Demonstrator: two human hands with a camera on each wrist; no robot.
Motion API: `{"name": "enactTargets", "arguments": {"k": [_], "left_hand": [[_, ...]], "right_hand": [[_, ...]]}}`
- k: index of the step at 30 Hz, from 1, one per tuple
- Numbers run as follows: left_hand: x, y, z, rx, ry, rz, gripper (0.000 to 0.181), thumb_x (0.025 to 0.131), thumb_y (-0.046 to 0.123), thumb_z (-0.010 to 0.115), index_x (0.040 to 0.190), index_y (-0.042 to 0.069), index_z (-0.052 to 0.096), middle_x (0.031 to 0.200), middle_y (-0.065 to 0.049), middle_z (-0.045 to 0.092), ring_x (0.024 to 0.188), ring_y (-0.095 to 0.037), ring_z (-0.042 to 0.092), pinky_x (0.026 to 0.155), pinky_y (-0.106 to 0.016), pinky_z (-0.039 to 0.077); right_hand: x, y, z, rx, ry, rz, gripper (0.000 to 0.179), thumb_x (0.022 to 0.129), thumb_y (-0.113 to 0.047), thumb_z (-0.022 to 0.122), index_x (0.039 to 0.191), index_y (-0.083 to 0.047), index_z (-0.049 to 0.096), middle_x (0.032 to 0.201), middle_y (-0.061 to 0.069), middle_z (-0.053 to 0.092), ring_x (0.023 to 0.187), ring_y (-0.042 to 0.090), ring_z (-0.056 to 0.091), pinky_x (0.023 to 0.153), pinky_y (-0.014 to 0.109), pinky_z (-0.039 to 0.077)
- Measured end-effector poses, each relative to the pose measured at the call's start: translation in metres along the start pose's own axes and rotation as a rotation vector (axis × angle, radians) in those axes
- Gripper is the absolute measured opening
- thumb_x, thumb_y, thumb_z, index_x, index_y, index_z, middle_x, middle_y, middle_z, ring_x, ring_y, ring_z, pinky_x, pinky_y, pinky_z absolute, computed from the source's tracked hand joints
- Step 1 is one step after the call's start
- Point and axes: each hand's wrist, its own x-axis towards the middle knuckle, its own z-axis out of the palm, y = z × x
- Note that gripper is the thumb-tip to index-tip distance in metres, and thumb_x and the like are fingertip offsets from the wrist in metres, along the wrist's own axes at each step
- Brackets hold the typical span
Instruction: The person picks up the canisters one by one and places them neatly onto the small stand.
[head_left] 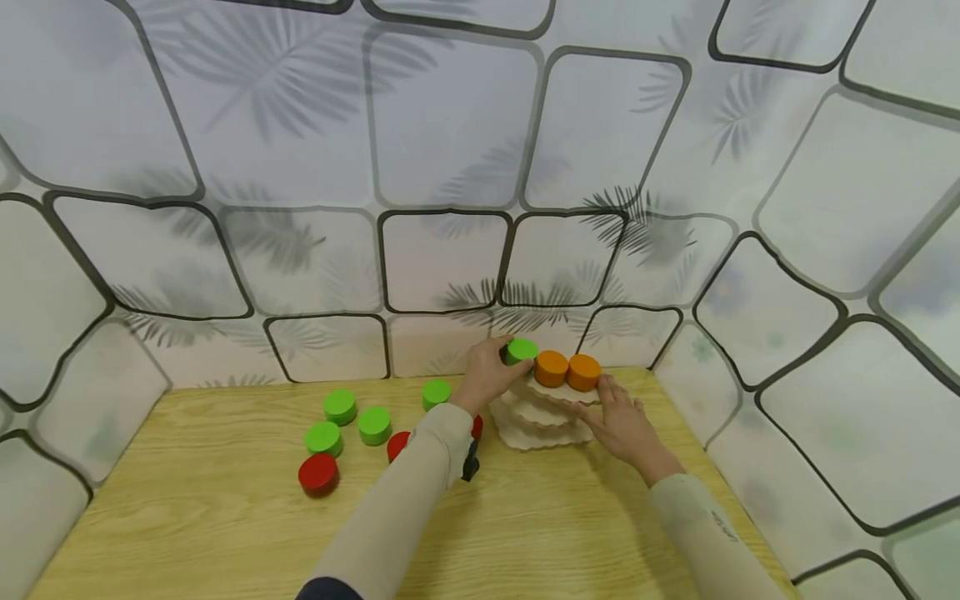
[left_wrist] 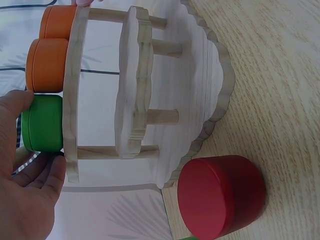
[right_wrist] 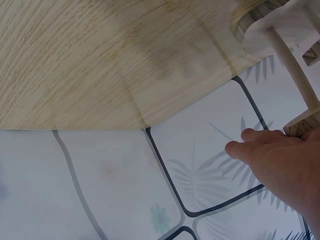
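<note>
A pale wooden three-tier stand [head_left: 543,435] with scalloped edges stands near the back of the table. On its top tier, my left hand [head_left: 483,377] pinches a green round tin [left_wrist: 44,123] between thumb and fingers; the tin's base is right at the tier's surface. Two orange round tins [head_left: 551,369] sit beside it in a row, the nearer one close against the green. My right hand [head_left: 626,427], fingers extended, rests at the right edge of the top tier. In the right wrist view, that hand [right_wrist: 280,165] partly hides the tier's rim.
Left of the stand, several green round tins [head_left: 341,407] and a few red round tins [head_left: 318,475] are spread over the wooden table [head_left: 225,517]. One red tin [left_wrist: 222,195] stands close by the stand's base. Patterned walls [head_left: 450,258] rise behind and at both sides.
</note>
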Motion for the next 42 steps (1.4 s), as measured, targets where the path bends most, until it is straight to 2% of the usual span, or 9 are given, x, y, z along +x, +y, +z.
{"name": "enactTargets", "arguments": {"k": [5,9,12,15,20,23,28,36,42], "left_hand": [[0.0,-0.003,-0.001,0.015,0.007,-0.004,0.065,0.098,0.032,0.077,0.149,-0.002,0.056,0.135,-0.02,0.069,0.112,-0.031,0.069,0.097,-0.045,0.059],[-0.003,-0.004,-0.003,0.01,-0.01,-0.022,0.072,0.098,0.036,0.076,0.155,0.0,0.05,0.131,-0.018,0.069,0.101,-0.027,0.067,0.093,-0.044,0.058],[-0.006,-0.004,-0.005,-0.04,-0.016,-0.025,0.077,0.098,0.037,0.076,0.159,0.002,0.045,0.133,-0.018,0.067,0.106,-0.027,0.066,0.096,-0.045,0.058],[-0.012,-0.006,-0.01,-0.122,-0.003,-0.013,0.076,0.097,0.034,0.078,0.158,0.003,0.045,0.14,-0.021,0.064,0.123,-0.034,0.064,0.104,-0.05,0.056],[-0.028,-0.013,-0.021,-0.241,0.033,0.015,0.061,0.096,0.026,0.079,0.146,0.0,0.058,0.139,-0.023,0.064,0.126,-0.038,0.062,0.106,-0.051,0.055],[-0.041,-0.02,-0.028,-0.271,0.051,0.02,0.052,0.095,0.023,0.08,0.138,0.0,0.064,0.133,-0.022,0.068,0.123,-0.04,0.065,0.101,-0.051,0.058],[-0.06,-0.034,-0.034,-0.295,0.067,0.014,0.046,0.094,0.021,0.08,0.134,0.002,0.067,0.128,-0.022,0.07,0.12,-0.042,0.067,0.094,-0.048,0.061],[-0.088,-0.051,-0.03,-0.302,0.062,-0.062,0.049,0.093,0.021,0.081,0.136,0.002,0.067,0.127,-0.02,0.072,0.12,-0.039,0.067,0.096,-0.049,0.061],[-0.1,-0.057,-0.024,-0.288,0.076,-0.043,0.053,0.094,0.022,0.082,0.14,0.002,0.065,0.134,-0.019,0.069,0.126,-0.041,0.064,0.101,-0.055,0.057]], "right_hand": [[0.0,-0.003,0.001,0.007,-0.006,-0.002,0.093,0.11,-0.06,0.038,0.164,0.01,0.011,0.169,0.037,0.017,0.155,0.056,0.024,0.122,0.078,0.014],[-0.001,-0.006,-0.001,0.011,-0.011,0.0,0.094,0.11,-0.061,0.039,0.164,0.011,0.012,0.168,0.037,0.018,0.155,0.056,0.023,0.122,0.078,0.014],[-0.002,-0.006,-0.004,0.015,-0.01,0.004,0.093,0.11,-0.06,0.039,0.164,0.011,0.012,0.168,0.038,0.018,0.155,0.057,0.023,0.122,0.078,0.013],[-0.003,-0.006,-0.006,0.017,-0.007,0.005,0.093,0.11,-0.06,0.039,0.164,0.011,0.012,0.168,0.038,0.016,0.155,0.057,0.022,0.122,0.078,0.011],[-0.002,-0.006,-0.005,0.019,-0.009,0.004,0.094,0.11,-0.061,0.04,0.164,0.011,0.011,0.168,0.038,0.017,0.154,0.058,0.022,0.122,0.078,0.011],[-0.002,-0.005,-0.003,0.02,-0.011,0.003,0.096,0.109,-0.063,0.039,0.164,0.011,0.011,0.168,0.038,0.016,0.153,0.059,0.022,0.122,0.078,0.011],[-0.001,-0.003,-0.001,0.03,-0.004,0.005,0.097,0.109,-0.065,0.037,0.165,0.01,0.01,0.169,0.038,0.014,0.154,0.059,0.02,0.122,0.078,0.01],[-0.002,-0.003,0.0,0.036,-0.001,-0.007,0.095,0.11,-0.061,0.039,0.163,0.013,0.013,0.168,0.039,0.015,0.153,0.06,0.021,0.121,0.08,0.011],[-0.003,-0.005,0.0,0.032,0.011,-0.026,0.094,0.11,-0.06,0.041,0.162,0.014,0.014,0.167,0.04,0.016,0.151,0.061,0.024,0.119,0.081,0.013]]}}
